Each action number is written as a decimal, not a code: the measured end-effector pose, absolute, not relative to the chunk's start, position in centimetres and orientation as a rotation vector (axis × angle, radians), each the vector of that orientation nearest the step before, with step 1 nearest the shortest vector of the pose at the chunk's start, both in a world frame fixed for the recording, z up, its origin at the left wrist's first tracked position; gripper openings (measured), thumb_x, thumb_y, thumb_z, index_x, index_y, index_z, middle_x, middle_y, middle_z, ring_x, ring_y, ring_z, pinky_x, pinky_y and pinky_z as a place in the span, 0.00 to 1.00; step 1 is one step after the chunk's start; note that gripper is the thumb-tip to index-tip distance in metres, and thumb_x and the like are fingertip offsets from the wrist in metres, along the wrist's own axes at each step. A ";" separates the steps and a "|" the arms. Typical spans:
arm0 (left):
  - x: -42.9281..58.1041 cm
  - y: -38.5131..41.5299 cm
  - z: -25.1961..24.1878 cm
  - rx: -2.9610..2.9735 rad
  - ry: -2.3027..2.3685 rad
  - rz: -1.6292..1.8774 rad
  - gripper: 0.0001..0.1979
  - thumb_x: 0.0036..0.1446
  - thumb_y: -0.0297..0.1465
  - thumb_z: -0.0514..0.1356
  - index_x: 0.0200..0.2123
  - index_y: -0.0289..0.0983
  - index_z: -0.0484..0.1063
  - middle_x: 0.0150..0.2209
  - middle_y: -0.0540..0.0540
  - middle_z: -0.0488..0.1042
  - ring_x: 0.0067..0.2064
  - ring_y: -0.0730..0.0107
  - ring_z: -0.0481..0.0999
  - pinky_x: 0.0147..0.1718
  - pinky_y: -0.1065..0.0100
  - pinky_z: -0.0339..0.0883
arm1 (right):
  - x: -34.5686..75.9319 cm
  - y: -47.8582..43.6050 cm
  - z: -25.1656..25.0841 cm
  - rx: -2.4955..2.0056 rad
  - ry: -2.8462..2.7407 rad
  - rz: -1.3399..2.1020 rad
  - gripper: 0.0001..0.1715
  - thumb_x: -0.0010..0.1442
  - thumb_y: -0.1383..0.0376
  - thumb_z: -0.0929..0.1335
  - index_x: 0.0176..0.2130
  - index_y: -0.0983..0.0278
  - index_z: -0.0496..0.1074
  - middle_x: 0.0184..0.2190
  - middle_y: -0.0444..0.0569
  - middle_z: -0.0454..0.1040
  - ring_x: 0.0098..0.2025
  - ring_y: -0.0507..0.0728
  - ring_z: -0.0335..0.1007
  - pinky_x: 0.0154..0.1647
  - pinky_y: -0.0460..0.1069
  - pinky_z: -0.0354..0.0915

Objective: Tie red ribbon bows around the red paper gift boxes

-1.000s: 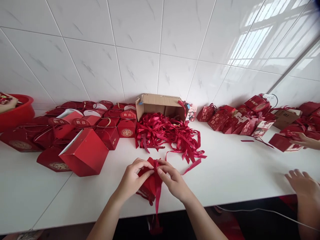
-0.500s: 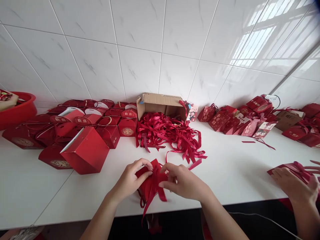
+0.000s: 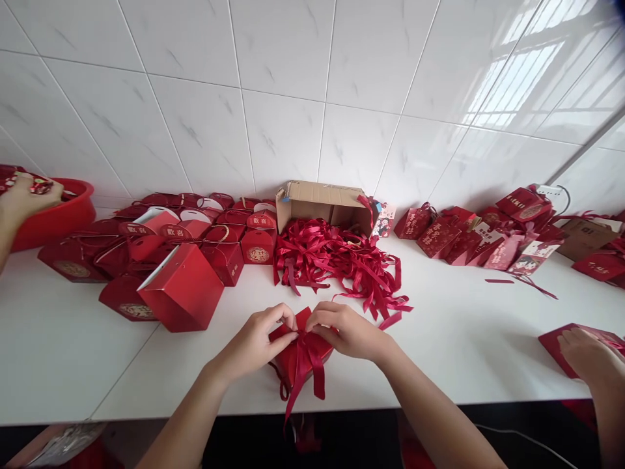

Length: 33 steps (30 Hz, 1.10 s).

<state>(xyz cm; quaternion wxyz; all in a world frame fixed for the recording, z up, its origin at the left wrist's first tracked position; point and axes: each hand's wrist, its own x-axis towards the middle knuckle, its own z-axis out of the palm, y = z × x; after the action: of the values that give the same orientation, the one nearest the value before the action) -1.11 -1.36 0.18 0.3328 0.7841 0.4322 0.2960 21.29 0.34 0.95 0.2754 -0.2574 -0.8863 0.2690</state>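
In front of me on the white table lies a small red gift box with a dark red ribbon at its top. My left hand pinches the ribbon near the knot from the left, thumb and forefinger together. From the right, my right hand pinches the ribbon close to the same spot. The two sets of fingertips nearly meet above the box. Two ribbon tails hang over the front, one past the table edge. My fingers partly hide the knot.
Behind the box, loose ribbons spill from an open cardboard box. Many red gift boxes stand to the left, more to the right. A co-worker's hand reaches over a red basin; another person's hand rests on a box at right.
My right hand has moved up and left to the knot, and its ribbon tail now hangs down. A co-worker's hand has appeared at the basin. The view has shifted slightly left.
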 end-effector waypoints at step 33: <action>-0.9 0.8 0.5 2.178 0.876 0.566 0.07 0.48 0.22 0.56 0.28 0.40 0.69 0.63 0.45 0.61 0.65 0.52 0.54 0.57 0.50 0.59 | 21.6 0.0 -2.3 -0.544 -2.367 0.554 0.23 0.63 0.73 0.60 0.45 0.54 0.78 0.37 0.50 0.64 0.37 0.54 0.65 0.37 0.50 0.71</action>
<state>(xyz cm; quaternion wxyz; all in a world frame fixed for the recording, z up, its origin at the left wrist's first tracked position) -0.88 0.76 0.46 0.3554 0.8430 0.3391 0.2191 21.64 0.05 -2.30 0.3194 -0.2070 -0.9004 0.2107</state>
